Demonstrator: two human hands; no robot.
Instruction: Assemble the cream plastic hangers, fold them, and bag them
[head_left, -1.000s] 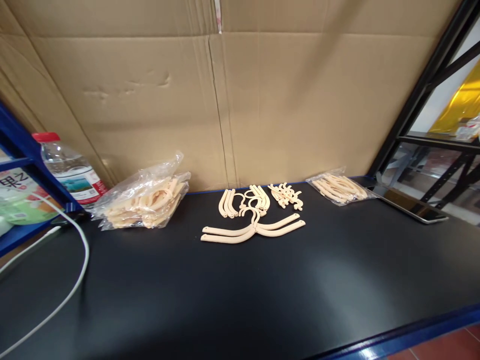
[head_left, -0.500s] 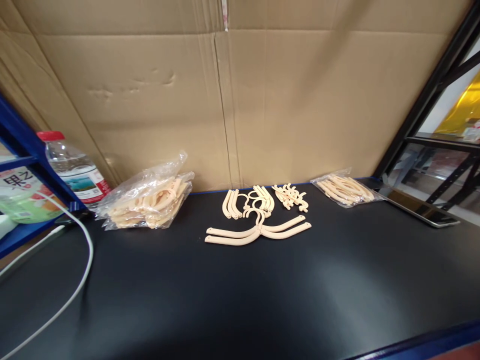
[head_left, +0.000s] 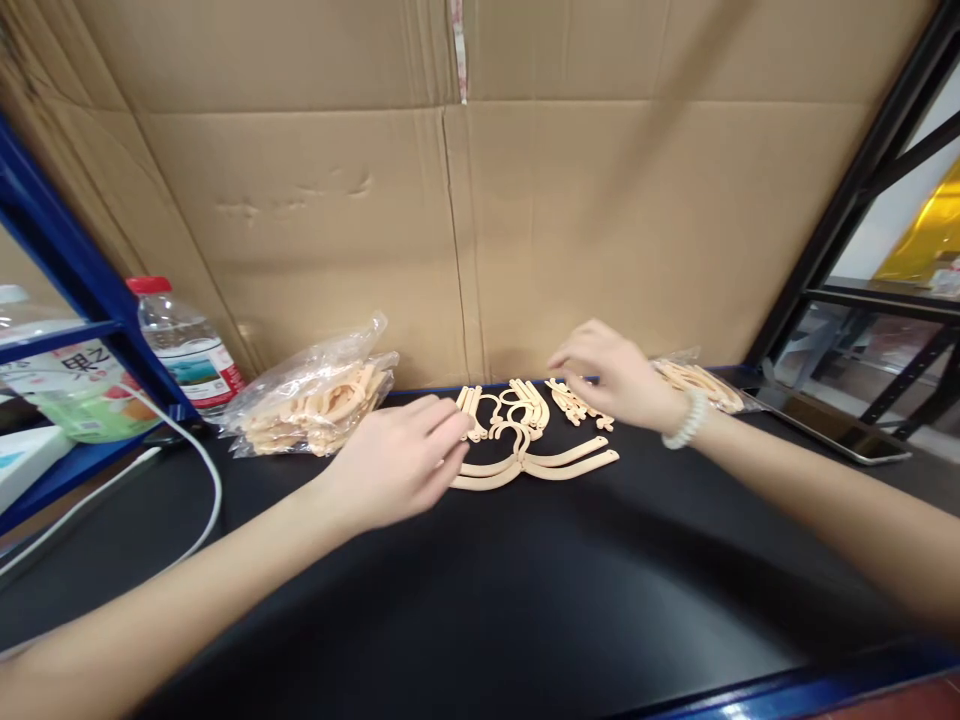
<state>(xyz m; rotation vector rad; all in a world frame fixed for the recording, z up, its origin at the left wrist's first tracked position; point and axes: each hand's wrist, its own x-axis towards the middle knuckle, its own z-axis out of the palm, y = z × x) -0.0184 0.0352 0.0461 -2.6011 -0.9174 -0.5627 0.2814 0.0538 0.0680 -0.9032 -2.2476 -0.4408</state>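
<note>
left hand (head_left: pixel 394 462) and right hand (head_left: pixel 606 368) have entered near smooth, curved beige pieces (head_left: pixel 556 473), each grip loosely parted.

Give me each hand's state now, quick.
Left hand: half curled near the long curved pieces; whether it grips cannot be told.
Right hand: open, nothing visible in it, near the small pieces.

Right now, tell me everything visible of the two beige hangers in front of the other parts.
The two beige hangers lie on the black table, one in front of the other, and look like plastic. Curved arms spread from the middle, with hooks pointing toward the cardboard. Small holes show near the right ends; the left hand hides the left ends, so contact there is unclear.
</note>
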